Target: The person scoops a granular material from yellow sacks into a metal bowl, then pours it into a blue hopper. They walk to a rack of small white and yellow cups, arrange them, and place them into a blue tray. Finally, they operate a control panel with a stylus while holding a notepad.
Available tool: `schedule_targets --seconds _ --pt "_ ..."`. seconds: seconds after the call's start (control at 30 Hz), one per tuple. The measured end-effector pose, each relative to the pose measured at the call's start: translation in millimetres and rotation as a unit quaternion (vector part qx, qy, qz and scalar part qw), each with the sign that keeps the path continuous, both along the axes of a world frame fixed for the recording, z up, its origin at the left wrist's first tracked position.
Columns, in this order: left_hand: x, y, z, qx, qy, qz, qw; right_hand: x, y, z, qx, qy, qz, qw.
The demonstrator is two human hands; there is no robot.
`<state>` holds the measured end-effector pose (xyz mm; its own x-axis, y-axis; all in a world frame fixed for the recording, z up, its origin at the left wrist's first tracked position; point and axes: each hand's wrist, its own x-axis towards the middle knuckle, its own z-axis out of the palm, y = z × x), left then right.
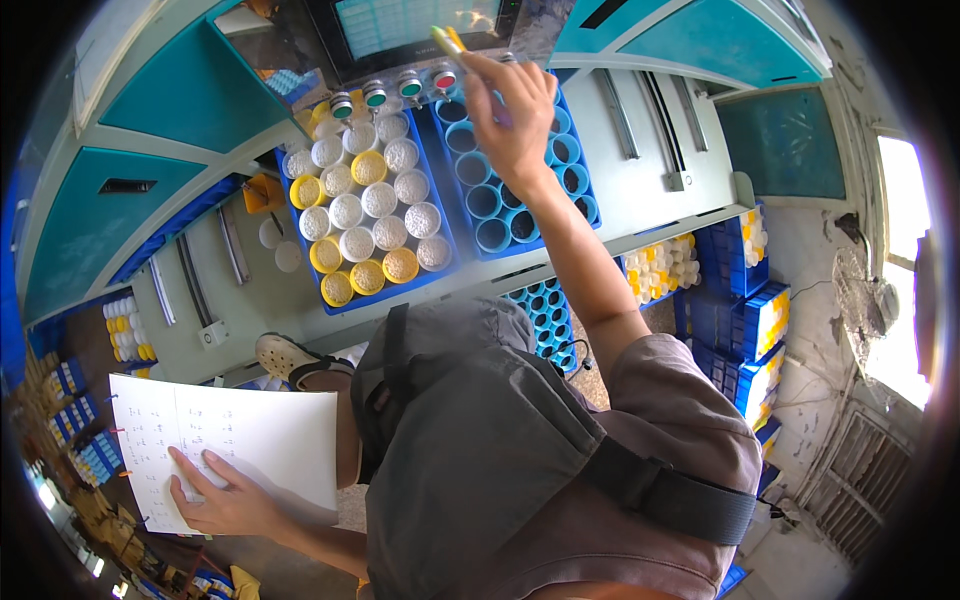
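Observation:
My left hand [232, 503] lies with fingers spread on a white paper pad [285, 425] with handwritten columns, beside my bent leg. Colored tabs stick out from the pad's left and lower edges. Up at the machine, my right hand [518, 115] is closed round a yellow-green pen [448, 41], whose visible end reaches the lower part of a screen [400, 25]. Under that hand stands a blue crate [520, 248] of blue cups, partly covered by the hand and forearm. To its left, another blue crate [375, 297] carries white and yellow cups filled with small pale pieces.
Round push buttons [410, 85], green and red, line the panel below the screen. Metal rails [660, 120] run along the pale machine bed. Stacked blue crates [735, 340] stand at the right, near a fan [865, 300]. More blue cups [545, 315] sit below the bed.

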<state>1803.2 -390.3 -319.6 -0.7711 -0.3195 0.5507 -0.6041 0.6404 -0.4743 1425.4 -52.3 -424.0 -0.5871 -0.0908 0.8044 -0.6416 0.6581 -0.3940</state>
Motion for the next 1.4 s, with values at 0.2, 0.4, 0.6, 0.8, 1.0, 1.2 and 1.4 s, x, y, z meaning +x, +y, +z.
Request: schedule_targets --seconds 0.2,0.4,0.6,0.8,1.0,1.2,1.4 --pt "1.1 -1.8 -0.8 0.004 0.006 -0.004 1.000 -4.4 -23.0 6.3 0.008 0.041 0.036 0.998" --pt "1.2 -1.9 -1.8 -0.001 -0.001 0.003 1.000 -5.6 -4.2 6.6 -0.016 0.057 -0.013 0.998" --pt "-1.3 0.4 0.3 0.009 0.009 -0.013 1.000 -15.4 8.6 12.0 -0.002 0.054 -0.047 0.997" --pt "-2.7 0.9 1.5 0.010 0.013 -0.020 1.000 -22.9 8.8 19.6 -0.020 0.098 -0.036 0.994" --pt "-2.4 1.9 2.6 0.010 0.016 -0.024 1.000 -9.4 4.8 13.7 0.015 0.057 -0.019 0.998" --pt "-2.0 1.4 2.9 -0.001 0.005 -0.025 1.000 -13.5 -0.3 14.9 0.016 0.073 -0.023 0.997" --pt "-1.1 -1.7 0.7 0.000 0.010 -0.030 0.999 -9.2 2.6 9.1 0.011 0.051 -0.035 0.998"
